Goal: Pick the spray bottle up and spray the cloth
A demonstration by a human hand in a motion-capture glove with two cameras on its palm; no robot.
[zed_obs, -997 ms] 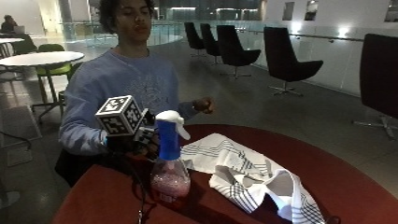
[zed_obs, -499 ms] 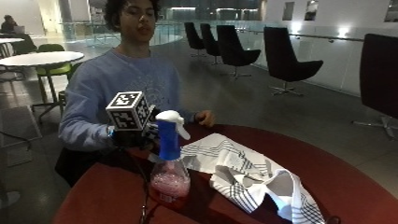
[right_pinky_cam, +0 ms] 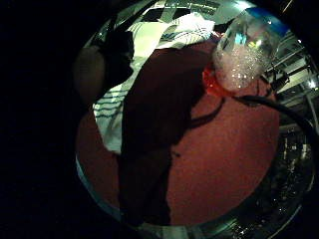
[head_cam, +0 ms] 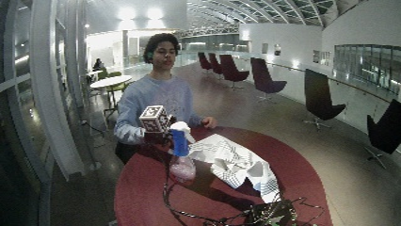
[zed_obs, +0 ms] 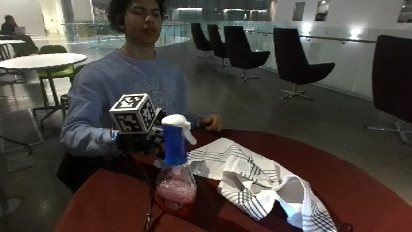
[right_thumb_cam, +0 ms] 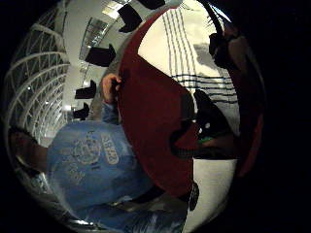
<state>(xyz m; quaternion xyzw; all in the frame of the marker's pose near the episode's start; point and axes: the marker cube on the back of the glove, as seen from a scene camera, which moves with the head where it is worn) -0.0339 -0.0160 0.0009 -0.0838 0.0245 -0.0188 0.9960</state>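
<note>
A: Where's the spray bottle sitting for you right now?

B: Lower centre of the outside view, upright on the red bench, pink liquid in the bottom, blue neck and white trigger head on top. The striped cloth lies crumpled just to its right, running toward the lower right of the frame.

A: And your gloved right hand?

B: It hovers left of centre, just behind the bottle's head, apart from it as far as I can judge. Whether your grip is spread or curled I cannot tell; the glove is dark and partly hidden.

A: So how do you take it well?

B: Come in level with the blue neck, not the white head. Wrap round the neck so your forefinger can reach the trigger, and keep the nozzle turned toward the cloth. The little finger side palm view shows the bottle at its upper right edge, so your palm isn't centred on it yet. Your bare hand rests at the bench's far edge; leave it there
</note>
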